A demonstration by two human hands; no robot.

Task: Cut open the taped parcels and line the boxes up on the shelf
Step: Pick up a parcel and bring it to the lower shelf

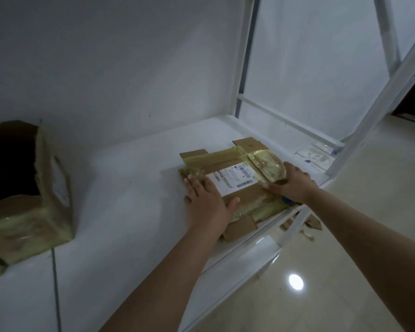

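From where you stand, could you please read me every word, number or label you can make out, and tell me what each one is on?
"GPCK202607": large print on the white shipping label stuck to the flat cardboard box on the shelf.
"11686": the line beneath it on the same label; the first digits are uncertain.
Barcodes and fine print on that label: too small to read.
The taped parcel at the left: no readable text.

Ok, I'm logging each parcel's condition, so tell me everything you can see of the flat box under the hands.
The flat box is brown cardboard, flattened and lying on the white shelf near its front right edge. Yellowish tape, wrinkled and partly loose, crosses it. Brown flaps stick out at its far and near ends. A white label with barcodes and printed code lies on top. The left hand presses flat on its left side; the right hand rests on its right edge, over crumpled tape.
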